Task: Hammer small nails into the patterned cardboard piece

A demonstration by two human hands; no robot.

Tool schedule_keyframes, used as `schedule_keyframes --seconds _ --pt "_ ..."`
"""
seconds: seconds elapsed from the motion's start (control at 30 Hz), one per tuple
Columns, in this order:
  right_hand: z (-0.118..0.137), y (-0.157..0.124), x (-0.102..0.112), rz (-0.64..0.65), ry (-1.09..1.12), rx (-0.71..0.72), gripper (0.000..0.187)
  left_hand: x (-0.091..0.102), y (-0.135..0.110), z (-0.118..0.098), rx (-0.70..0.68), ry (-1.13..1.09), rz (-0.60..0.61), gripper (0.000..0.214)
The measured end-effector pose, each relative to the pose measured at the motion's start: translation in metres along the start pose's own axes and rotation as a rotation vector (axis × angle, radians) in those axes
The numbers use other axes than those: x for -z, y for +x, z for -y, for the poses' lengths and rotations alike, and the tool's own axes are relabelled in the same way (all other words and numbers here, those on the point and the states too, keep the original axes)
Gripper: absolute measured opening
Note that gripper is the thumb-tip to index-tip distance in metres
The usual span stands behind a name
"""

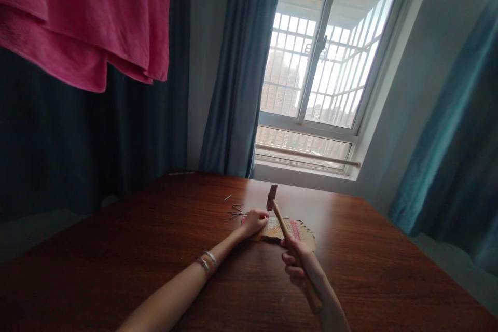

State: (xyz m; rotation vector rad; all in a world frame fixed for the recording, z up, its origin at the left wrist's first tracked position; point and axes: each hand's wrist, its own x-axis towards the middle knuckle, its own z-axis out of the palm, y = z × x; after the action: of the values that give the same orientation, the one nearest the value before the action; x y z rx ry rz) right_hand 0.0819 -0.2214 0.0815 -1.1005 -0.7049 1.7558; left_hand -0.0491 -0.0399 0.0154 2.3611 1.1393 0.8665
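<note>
Right forearm point(330, 295) angled inward — hand point(299, 263) gripping raised hammer point(282, 222).

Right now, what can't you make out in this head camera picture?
All in the head view:
Patterned piece: partly hidden behind the left hand, hammer and right hand.
Whether the left fingertips pinch anything: too small to tell.
Loose nails: too small and overlapping to count surely.
Pink towel: cut off by the top and left edges.
</note>
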Motion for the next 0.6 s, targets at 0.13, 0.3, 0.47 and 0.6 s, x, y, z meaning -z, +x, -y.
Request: schedule_keyframes --seconds 0.13,0.3,0.47,0.6 --pt "0.0004 0.0042 0.0024 0.013 0.003 0.005 0.033 0.0000 0.0001 0.0019 0.004 -0.005 0.009 0.026" --pt "-0.0003 0.0051 0.0038 0.003 -0.004 0.001 0.034 -0.0020 0.0013 0.0053 0.007 -0.025 0.008 0.027" --pt "-0.0006 0.0059 0.0035 -0.015 0.006 0.002 0.036 -0.0023 0.0017 0.0050 0.032 -0.037 0.022 0.029" --pt "0.0000 0.0074 0.0059 -0.011 0.016 -0.003 0.037 -0.0019 0.0014 0.0036 0.039 -0.032 0.025 0.030"
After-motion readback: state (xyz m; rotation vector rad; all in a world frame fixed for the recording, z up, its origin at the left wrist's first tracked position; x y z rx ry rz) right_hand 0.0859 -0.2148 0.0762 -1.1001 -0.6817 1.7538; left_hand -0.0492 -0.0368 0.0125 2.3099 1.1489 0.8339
